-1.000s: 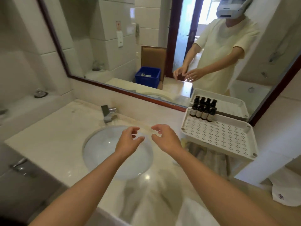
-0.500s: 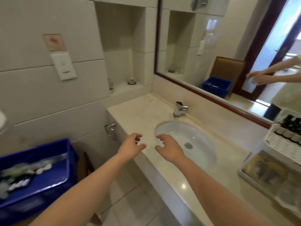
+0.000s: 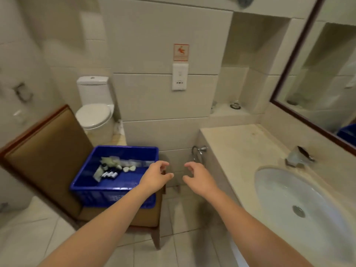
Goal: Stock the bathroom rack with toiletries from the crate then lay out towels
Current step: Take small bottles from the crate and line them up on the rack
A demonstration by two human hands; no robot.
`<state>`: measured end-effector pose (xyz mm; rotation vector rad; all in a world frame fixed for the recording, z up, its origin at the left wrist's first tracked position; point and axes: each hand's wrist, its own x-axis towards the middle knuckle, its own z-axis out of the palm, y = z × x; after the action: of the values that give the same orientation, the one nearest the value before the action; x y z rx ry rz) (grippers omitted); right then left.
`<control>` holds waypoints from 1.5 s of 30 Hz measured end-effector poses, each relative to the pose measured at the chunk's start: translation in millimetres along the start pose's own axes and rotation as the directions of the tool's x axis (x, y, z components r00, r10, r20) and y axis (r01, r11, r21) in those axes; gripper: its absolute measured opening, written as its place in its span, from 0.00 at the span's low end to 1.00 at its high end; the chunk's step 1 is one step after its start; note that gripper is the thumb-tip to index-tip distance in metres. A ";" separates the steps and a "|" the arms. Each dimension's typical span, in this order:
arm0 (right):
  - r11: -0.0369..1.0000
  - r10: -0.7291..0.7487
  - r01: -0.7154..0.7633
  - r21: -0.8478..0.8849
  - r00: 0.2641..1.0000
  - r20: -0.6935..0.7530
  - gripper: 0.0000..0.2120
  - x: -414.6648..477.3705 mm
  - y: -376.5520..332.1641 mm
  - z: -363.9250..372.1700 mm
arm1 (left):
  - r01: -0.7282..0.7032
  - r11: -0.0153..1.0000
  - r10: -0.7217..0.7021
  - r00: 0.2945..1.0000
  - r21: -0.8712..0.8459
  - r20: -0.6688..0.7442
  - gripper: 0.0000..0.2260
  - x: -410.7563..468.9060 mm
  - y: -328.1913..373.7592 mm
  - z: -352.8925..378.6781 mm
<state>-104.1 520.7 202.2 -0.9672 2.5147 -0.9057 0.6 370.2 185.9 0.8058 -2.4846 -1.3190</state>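
A blue plastic crate [image 3: 107, 193] stands on the seat of a brown padded chair [image 3: 48, 149], left of centre. Inside it lie several small toiletries [image 3: 111, 168]: pale sachets and dark little bottles. My left hand [image 3: 157, 177] hovers over the crate's right rim, fingers apart and empty. My right hand [image 3: 198, 177] hangs level with it, just to the right, between the crate and the counter, also empty with curled fingers. The rack and the towels are out of view.
A marble counter [image 3: 240, 147] with an oval sink [image 3: 294, 199] and a chrome tap [image 3: 299, 156] fills the right side, under a framed mirror [image 3: 317, 74]. A white toilet [image 3: 94, 112] stands behind the chair. A towel ring [image 3: 198, 151] hangs on the counter's end. Tiled floor lies below.
My view has swung left, away from the sink and the white rack, to the crate on the chair. Both empty hands travelled with it and now hang by the crate.
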 end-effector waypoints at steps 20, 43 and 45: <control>0.985 -0.172 0.171 0.033 0.923 0.345 0.22 195.0 -112.0 149.4 | 0.355 0.925 -0.375 0.911 -0.137 -0.170 0.22 86.2 -151.1 -138.5; 0.982 0.126 -0.179 0.053 0.845 0.519 0.23 359.2 -125.2 309.8 | 0.581 0.810 -0.581 0.813 -0.083 0.026 0.26 233.8 -318.1 -207.5; 0.975 0.162 -0.217 0.045 0.837 0.523 0.23 369.0 -126.1 328.0 | 0.594 0.800 -0.591 0.805 -0.085 0.057 0.26 249.0 -335.7 -209.5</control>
<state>-155.6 48.3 18.1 -0.7809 2.0365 -0.6039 7.0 -65.6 16.8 1.6458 -2.2339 -1.6214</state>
